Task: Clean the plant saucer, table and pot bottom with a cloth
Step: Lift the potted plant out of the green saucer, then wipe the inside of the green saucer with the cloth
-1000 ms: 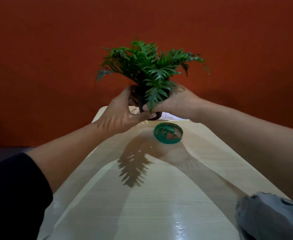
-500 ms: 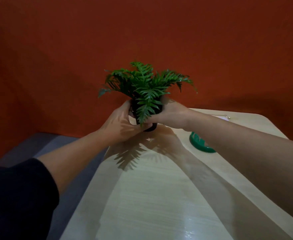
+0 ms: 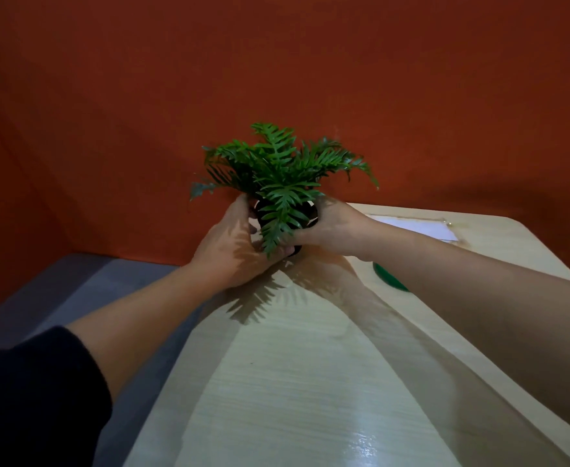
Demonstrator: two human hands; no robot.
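Observation:
A small black pot [image 3: 307, 215] with a green fern [image 3: 278, 170] is at the table's far left corner, its base at the tabletop. My left hand [image 3: 233, 251] grips the pot from the left and my right hand [image 3: 330, 227] grips it from the right. The green saucer [image 3: 389, 278] lies on the pale wooden table [image 3: 310, 382] to the right of the pot, mostly hidden behind my right forearm. The cloth is out of the frame except perhaps a sliver at the bottom right corner.
A white sheet [image 3: 418, 227] lies flat at the table's far right. An orange-red wall [image 3: 276, 62] stands close behind the table. Grey floor [image 3: 74, 291] shows past the table's left edge.
Both hands carried the pot from above the saucer leftward and down to the table's far left corner. The view turned left, so the saucer now sits to the right and the cloth left the frame.

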